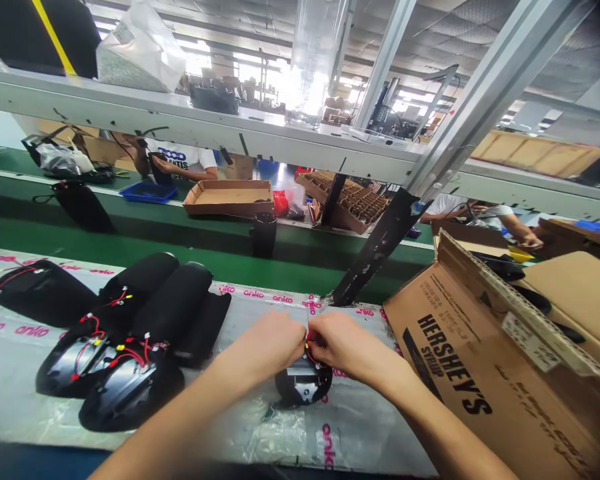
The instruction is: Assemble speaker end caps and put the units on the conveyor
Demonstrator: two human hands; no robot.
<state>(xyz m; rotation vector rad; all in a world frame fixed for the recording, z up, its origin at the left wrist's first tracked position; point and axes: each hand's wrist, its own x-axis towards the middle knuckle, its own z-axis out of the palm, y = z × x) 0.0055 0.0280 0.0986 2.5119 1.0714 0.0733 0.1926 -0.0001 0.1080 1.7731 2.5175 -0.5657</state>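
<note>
My left hand (279, 338) and my right hand (337, 341) meet knuckle to knuckle, both closed in a pinch. Between their fingertips shows a thin red wire (308, 345) with a small yellowish bit on it; the exact grip is partly hidden. Just below the hands lies a black rounded housing (305, 393) with a shiny dark inner face, its upper part covered by my fingers. To the left, several similar black housings (173, 300) lie in a group, some with red wires and small white plugs (140, 353) sticking out.
A plastic-wrapped sheet with pink lettering (260, 433) covers the bench. A large open cardboard box (445, 360) stands close on the right. Beyond runs a green conveyor (205, 247) bearing a black cylinder (264, 235). A slanted metal post (380, 247) rises past an overhead shelf (260, 137). Co-workers sit opposite.
</note>
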